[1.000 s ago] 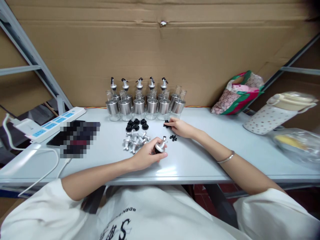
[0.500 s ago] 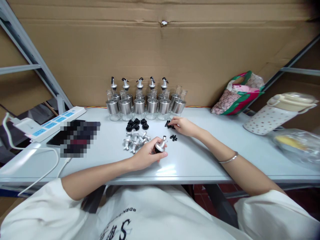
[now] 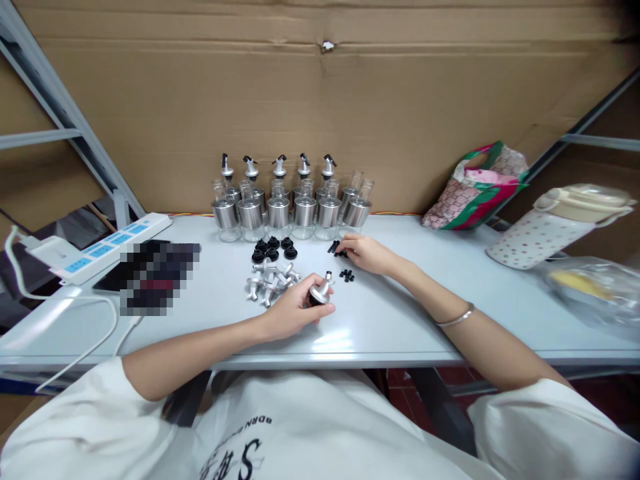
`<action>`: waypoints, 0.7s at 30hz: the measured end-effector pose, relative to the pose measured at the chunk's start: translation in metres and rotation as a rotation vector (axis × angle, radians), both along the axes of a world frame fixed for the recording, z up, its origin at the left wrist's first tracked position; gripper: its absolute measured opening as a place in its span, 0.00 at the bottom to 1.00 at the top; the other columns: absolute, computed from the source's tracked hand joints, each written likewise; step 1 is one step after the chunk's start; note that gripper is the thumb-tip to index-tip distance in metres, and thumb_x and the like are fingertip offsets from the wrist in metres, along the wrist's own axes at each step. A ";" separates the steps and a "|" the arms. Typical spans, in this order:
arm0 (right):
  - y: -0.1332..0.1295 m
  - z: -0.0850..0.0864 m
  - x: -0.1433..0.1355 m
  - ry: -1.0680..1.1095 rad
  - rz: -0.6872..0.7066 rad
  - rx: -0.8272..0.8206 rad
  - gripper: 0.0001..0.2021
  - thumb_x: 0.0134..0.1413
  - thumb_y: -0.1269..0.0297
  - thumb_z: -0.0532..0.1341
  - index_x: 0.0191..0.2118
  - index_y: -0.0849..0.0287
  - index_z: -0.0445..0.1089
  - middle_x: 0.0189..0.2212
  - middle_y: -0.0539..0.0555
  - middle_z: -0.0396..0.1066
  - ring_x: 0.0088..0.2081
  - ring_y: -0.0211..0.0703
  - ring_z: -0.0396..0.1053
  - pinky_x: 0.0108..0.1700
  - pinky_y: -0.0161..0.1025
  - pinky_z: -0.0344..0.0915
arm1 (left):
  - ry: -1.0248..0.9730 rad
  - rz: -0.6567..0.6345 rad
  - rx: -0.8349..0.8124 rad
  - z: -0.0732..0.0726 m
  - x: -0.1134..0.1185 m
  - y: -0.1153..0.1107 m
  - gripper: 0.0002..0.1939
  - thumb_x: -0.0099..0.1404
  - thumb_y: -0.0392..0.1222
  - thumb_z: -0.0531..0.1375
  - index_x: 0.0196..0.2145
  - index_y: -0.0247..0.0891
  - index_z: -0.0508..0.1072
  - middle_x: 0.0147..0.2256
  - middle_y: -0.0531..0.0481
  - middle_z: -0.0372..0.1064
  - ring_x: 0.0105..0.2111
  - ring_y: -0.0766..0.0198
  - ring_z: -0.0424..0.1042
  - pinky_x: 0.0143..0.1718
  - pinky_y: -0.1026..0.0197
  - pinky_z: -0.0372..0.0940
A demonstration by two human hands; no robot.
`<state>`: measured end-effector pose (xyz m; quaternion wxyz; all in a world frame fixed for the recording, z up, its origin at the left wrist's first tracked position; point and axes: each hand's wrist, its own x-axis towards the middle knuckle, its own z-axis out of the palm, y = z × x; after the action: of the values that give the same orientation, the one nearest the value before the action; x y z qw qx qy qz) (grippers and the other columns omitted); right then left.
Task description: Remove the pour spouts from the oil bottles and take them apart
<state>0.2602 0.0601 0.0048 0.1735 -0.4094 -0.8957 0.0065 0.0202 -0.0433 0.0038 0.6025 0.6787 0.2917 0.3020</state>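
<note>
My left hand [image 3: 295, 307] is wrapped round a silver pourer top [image 3: 321, 291] with a black base, held tilted above the table. Farther back, my right hand [image 3: 367, 254] has its fingertips down at a small pile of black levers [image 3: 336, 247]; whether they pinch one is too small to tell. Small black caps [image 3: 347, 275] lie just in front of that hand. Several silver spout parts [image 3: 271, 280] are heaped left of my left hand, and black ribbed stoppers [image 3: 273, 254] sit behind them.
Glass bottles with steel sleeves [image 3: 279, 213] stand in rows at the back, some with pourers. On the left are a power strip [image 3: 115, 247] and a dark device [image 3: 115, 275]. A patterned bag [image 3: 460, 200], a dotted flask [image 3: 543, 230] and a plastic-wrapped item [image 3: 590, 287] are at the right.
The black levers at my right fingertips have shifted slightly to the left. My left hand and the pourer top are nearly unmoved.
</note>
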 end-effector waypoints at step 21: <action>-0.046 0.019 -0.039 0.090 0.305 0.410 0.17 0.65 0.64 0.45 0.55 0.59 0.61 0.44 0.62 0.70 0.43 0.49 0.67 0.41 0.44 0.62 | -0.170 0.000 -0.068 0.004 0.000 0.000 0.26 0.59 0.64 0.55 0.39 0.38 0.59 0.22 0.58 0.62 0.21 0.70 0.62 0.29 0.63 0.58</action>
<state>0.2213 0.0145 0.0242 0.2895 -0.2249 -0.9211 -0.1311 0.0204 -0.0433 0.0075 0.6479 0.6297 0.2498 0.3484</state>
